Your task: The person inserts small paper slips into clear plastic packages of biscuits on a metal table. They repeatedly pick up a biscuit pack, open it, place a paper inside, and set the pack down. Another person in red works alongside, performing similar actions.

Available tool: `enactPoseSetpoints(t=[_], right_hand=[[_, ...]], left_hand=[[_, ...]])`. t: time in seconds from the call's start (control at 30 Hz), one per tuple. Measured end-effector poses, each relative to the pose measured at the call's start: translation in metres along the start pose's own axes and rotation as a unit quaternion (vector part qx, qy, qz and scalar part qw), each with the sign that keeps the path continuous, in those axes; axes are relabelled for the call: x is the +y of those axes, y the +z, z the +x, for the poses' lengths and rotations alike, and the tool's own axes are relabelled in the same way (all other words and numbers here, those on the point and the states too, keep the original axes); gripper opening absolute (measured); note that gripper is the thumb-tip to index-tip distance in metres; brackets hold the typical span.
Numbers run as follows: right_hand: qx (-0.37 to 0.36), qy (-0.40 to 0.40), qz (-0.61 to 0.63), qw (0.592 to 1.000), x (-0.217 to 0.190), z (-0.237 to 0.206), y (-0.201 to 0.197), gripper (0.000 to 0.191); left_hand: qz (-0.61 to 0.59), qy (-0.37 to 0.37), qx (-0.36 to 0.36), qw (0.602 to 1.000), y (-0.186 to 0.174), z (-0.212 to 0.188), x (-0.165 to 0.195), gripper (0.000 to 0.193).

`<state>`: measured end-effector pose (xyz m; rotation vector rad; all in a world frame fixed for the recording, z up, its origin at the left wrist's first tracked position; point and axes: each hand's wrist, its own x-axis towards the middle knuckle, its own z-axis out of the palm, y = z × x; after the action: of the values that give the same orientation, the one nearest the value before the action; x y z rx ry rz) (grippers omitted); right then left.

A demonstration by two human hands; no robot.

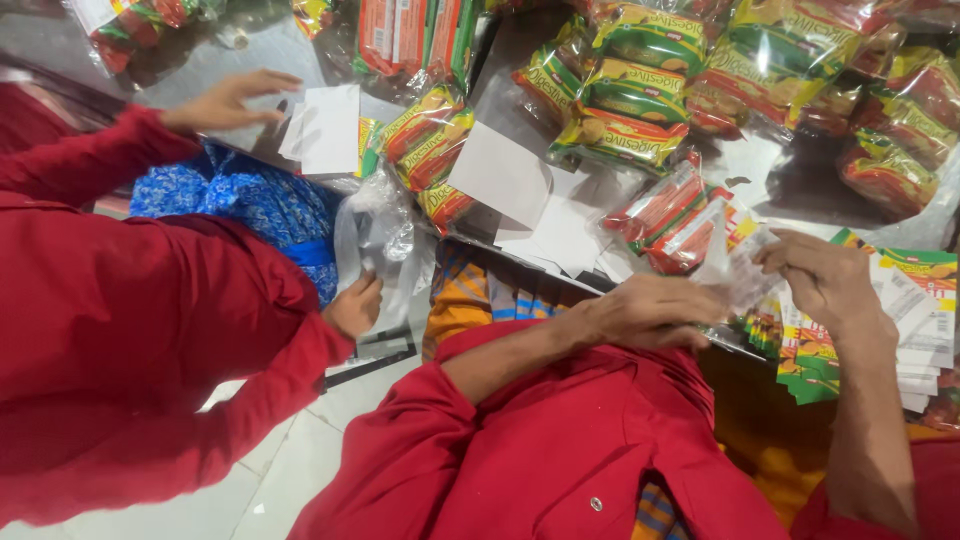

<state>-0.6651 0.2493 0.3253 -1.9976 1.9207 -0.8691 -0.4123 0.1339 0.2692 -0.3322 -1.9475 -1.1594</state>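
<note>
Head view looks straight down on two hands at the near edge of a glossy surface (770, 175). At about 3 o'clock the right hand (825, 280) has its fingers pinched shut on a thin clear plastic bag (735, 265), holding the bag's right side. Just left of it, near the middle of the picture, the left hand (650, 312) lies knuckles up with its fingers curled closed over the bag's lower edge, so the bag hangs stretched between the two hands. Touching the bag at its 10 o'clock lie red biscuit packs (670, 215). Under the right wrist, at 4 o'clock, sits a stack of flat printed cards (905, 305) in green, yellow and white. White paper sheets (530, 195) are spread at 12 o'clock from the left hand, and bundles of green-and-yellow biscuit packets (640, 85) fill the far side at 1 o'clock. At 9 o'clock a co-worker in red sleeves rests one hand (225, 100) by a white sheet (328, 128) and grips a crumpled clear bag (378, 235) with the other hand (352, 305).
</note>
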Motion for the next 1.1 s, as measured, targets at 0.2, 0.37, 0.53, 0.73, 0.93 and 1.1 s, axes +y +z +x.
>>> enactPoseSetpoints(t=[0.2, 0.37, 0.53, 0.73, 0.93, 1.1], right_hand=[[0.025, 0.061, -0.018, 0.998, 0.01, 0.011, 0.021, 0.019], [0.026, 0.081, 0.094, 0.992, 0.024, 0.01, 0.033, 0.025], [0.005, 0.141, 0.04, 0.989, 0.027, 0.007, 0.045, 0.024], [0.155, 0.254, -0.105, 0.949, 0.014, -0.04, 0.07, 0.019], [0.328, 0.308, 0.335, 0.828, 0.038, -0.054, 0.135, 0.057], [0.351, 0.245, 0.348, 0.834, 0.062, -0.058, 0.142, 0.061]], left_hand=[[0.233, -0.042, -0.033, 0.971, 0.014, 0.035, -0.041, 0.045], [0.367, -0.171, -0.145, 0.903, 0.007, 0.016, -0.065, 0.027], [0.393, -0.179, -0.113, 0.895, -0.003, 0.009, -0.065, 0.031], [0.313, -0.332, 0.031, 0.889, -0.033, 0.024, -0.073, 0.037], [0.103, -0.495, 0.028, 0.862, -0.052, 0.038, -0.09, 0.078], [-0.262, -0.58, 0.14, 0.759, -0.02, 0.018, -0.071, 0.085]])
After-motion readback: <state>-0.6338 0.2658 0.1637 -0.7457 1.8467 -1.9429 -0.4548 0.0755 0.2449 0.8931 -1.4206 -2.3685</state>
